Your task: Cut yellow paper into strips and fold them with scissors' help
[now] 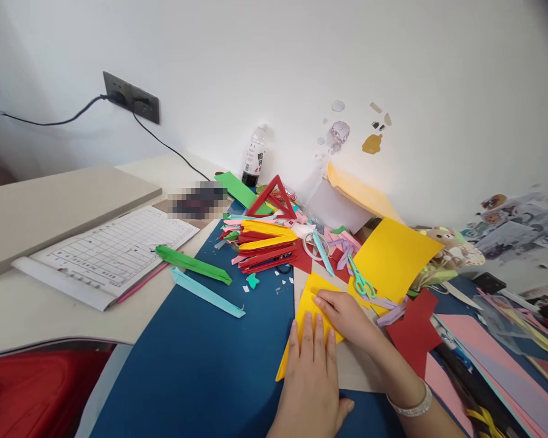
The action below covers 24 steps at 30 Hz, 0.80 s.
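A folded sheet of yellow paper (305, 304) lies on a grey board (358, 368) at the front middle of the table. My left hand (311, 371) rests flat on it, fingers stretched out and slightly apart. Across the upper part of the same paper, my right hand (347, 317) presses with bent fingers held together; its fingertips sit at the fold, and their undersides are hidden. A silvery bracelet (413, 406) circles the right wrist. Just beyond the hands, green-handled scissors (361, 281) lie on a larger yellow sheet (390, 258).
Folded red and yellow strips (267, 246) are piled behind, with a red paper triangle (274, 198) on top. Green (194, 264) and light blue strips (209, 293) lie left on the blue mat (201, 365). A bottle (254, 157) stands by the wall. Red paper (415, 328) lies right.
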Each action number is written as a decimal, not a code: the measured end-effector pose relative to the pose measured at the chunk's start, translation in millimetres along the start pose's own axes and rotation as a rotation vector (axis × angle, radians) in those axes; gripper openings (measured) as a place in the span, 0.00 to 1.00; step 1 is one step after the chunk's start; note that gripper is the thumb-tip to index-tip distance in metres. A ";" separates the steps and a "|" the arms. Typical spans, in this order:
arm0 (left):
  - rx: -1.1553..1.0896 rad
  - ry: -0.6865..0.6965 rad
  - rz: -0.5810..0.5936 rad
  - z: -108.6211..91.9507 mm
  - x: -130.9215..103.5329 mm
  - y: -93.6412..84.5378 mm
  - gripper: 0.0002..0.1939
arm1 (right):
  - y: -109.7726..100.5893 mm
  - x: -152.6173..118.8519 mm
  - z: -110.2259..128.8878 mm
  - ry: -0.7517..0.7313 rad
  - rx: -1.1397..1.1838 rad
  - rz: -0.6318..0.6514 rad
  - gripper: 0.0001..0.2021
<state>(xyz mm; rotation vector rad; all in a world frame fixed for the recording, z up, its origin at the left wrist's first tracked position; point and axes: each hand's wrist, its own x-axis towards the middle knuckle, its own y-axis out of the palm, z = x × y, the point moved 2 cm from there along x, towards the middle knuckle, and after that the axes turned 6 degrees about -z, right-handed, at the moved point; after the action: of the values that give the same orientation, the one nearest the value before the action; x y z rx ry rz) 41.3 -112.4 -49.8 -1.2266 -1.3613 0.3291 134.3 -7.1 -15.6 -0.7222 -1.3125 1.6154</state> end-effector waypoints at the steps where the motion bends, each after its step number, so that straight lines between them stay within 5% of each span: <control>1: -0.007 -0.001 -0.004 0.7 0.7 -0.1 0.37 | -0.1 0.4 -0.2 0.002 0.001 0.005 0.15; 24: -0.055 0.022 0.031 10.8 4.9 -1.2 0.34 | -1.7 4.0 2.9 0.030 -0.054 0.028 0.16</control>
<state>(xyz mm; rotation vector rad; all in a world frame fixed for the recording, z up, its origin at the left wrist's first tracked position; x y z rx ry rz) 32.9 -104.0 -48.8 -1.2943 -1.3412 0.3006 130.6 -4.6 -12.8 -0.7983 -1.3345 1.5903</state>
